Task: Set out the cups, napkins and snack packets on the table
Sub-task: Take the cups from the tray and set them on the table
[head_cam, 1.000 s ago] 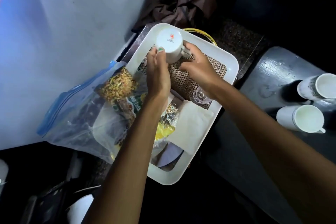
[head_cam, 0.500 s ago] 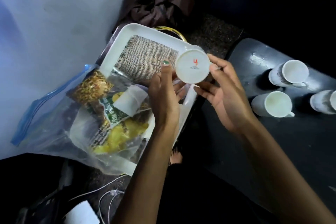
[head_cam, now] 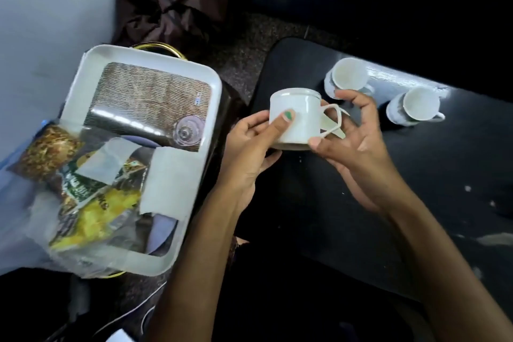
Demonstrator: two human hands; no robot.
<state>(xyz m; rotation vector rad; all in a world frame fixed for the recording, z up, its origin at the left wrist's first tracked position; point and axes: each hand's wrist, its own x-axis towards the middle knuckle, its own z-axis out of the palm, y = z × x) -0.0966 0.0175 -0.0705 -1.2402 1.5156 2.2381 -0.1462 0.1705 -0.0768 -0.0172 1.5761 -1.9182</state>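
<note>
Both hands hold a white cup (head_cam: 298, 116) above the near-left corner of the black counter (head_cam: 416, 175), base up, mouth down, handle pointing right. The left hand (head_cam: 251, 153) pinches its wall; the right hand (head_cam: 352, 133) curls its fingers (head_cam: 345, 96) around the handle side. The lettering on the snack packets (head_cam: 80, 186) in the white tray (head_cam: 177, 64) is blurred beyond reading.

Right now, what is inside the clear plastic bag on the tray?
The plastic bag holds snack packets, at least three. What lies beneath them is covered.
</note>
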